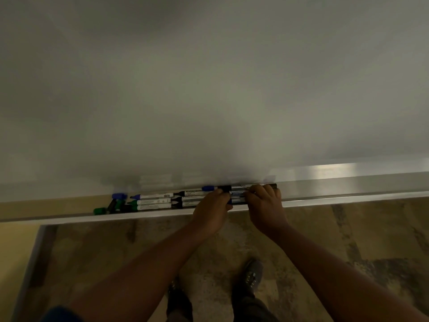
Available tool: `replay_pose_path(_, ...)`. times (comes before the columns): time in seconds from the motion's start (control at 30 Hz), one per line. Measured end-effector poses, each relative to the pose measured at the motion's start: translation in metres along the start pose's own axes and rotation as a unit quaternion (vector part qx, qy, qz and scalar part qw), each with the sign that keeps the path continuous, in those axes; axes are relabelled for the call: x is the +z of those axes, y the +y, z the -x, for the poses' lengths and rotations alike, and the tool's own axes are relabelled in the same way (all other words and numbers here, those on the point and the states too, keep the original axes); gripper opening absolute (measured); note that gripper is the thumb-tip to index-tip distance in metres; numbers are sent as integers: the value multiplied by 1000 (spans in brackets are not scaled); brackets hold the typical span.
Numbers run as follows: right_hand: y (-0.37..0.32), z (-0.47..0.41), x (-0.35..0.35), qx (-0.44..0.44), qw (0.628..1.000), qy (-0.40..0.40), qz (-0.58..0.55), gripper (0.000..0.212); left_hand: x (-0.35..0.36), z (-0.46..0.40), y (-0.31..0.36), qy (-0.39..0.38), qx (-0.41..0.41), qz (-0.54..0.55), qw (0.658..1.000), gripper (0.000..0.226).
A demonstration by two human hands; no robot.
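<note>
A metal marker tray (348,198) runs along the bottom of a whiteboard (209,89). Several whiteboard markers (153,201) with white barrels and blue, green or black ends lie in rows in the tray. My left hand (212,211) and my right hand (264,205) reach into the tray side by side, fingers curled around a bundle of markers (237,194) between them. Which ends the fingers cover is hidden.
Loose caps, a blue one (119,195) and a green one (99,210), lie at the tray's left end. Below the tray are a patterned floor (348,240) and my two shoes (251,277). A grey frame edge (34,263) slants down at the left.
</note>
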State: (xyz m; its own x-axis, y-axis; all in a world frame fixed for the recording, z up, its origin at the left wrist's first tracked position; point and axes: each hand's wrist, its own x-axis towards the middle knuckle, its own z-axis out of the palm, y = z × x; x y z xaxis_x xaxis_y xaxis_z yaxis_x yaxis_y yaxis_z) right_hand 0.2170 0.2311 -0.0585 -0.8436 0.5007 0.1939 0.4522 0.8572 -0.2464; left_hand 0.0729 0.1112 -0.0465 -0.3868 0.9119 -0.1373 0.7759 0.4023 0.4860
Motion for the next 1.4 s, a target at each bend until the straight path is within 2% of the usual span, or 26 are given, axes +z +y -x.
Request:
replay_pose_path(0.07, 1, 4, 1, -3, 1000, -11, 3, 15, 0, -1, 1, -4, -1, -2, 1000, 16)
replay_pose_path(0.3, 1, 3, 7, 24, 998, -48, -13, 26, -2, -1, 7, 2, -9, -7, 1000, 11)
replay_pose_path(0.47, 2, 7, 9, 18, 999, -43, -11, 27, -3, 7, 7, 16, -9, 17, 1000, 13)
replay_pose_path(0.7, -2, 11, 7, 37, 999, -39, -8, 29, -15, 21, -12, 55, -49, 38, 997, 32)
replay_pose_path(0.83, -3, 12, 9, 47, 997, -52, -6, 26, -32, 22, -20, 104, -70, -2, 992, 28)
replay_pose_path(0.93, -4, 13, 9, 49, 997, -55, -6, 23, -41, 21, -21, 116, -73, -81, 987, 23)
replay_pose_path(1.4, 1, 18, 1, 45, 997, -57, -16, 21, -34, 23, 6, -14, -80, -236, 968, 48)
